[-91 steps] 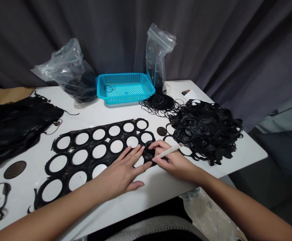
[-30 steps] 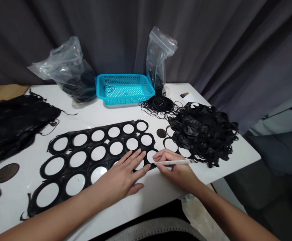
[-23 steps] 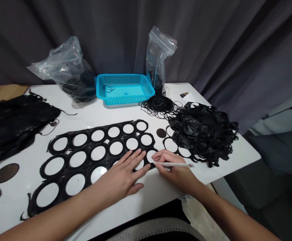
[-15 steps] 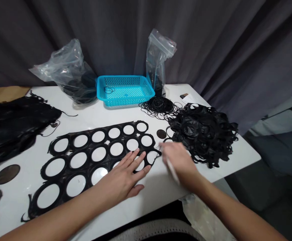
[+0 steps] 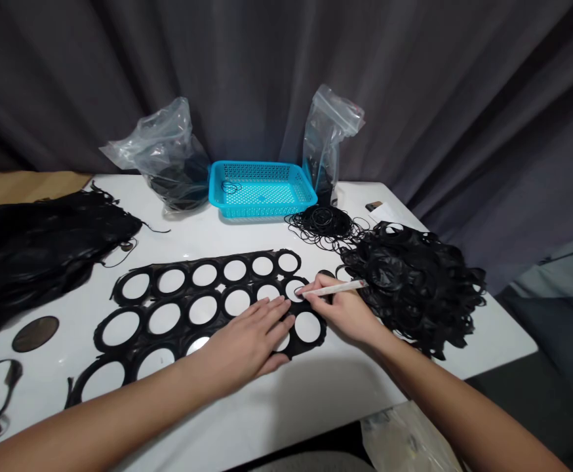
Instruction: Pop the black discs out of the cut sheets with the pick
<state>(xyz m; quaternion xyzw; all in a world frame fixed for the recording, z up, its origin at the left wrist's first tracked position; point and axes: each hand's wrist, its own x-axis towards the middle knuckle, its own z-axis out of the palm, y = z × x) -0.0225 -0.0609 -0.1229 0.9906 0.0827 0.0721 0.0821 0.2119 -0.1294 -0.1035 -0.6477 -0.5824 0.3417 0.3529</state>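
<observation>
A flat black rubber-like sheet [image 5: 184, 314] with rows of large round holes lies on the white table. My left hand [image 5: 247, 337] rests on its right part, palm down and fingers stretched out. Closed around a slim white pen-like tool [image 5: 338, 287] is my right hand [image 5: 343, 313]. The tool's tip end reaches into a hole at the right end of the middle row, by a bit of dark edge; I cannot make out the tip itself. Right of that hand sits a heap of black perforated sheets [image 5: 414, 282].
A blue basket [image 5: 267, 212] holding a thin black ring stands at the back, between two clear plastic bags [image 5: 176, 180] [image 5: 328, 141]. Thin black rings [image 5: 323, 221] are piled before it. Black sheets [image 5: 35, 242] lie left, near a dark disc [image 5: 35, 334].
My right hand has moved from the near right corner hole to the middle-row end hole, and the tool now tilts differently. The left hand stays flat. The whole view has shifted slightly.
</observation>
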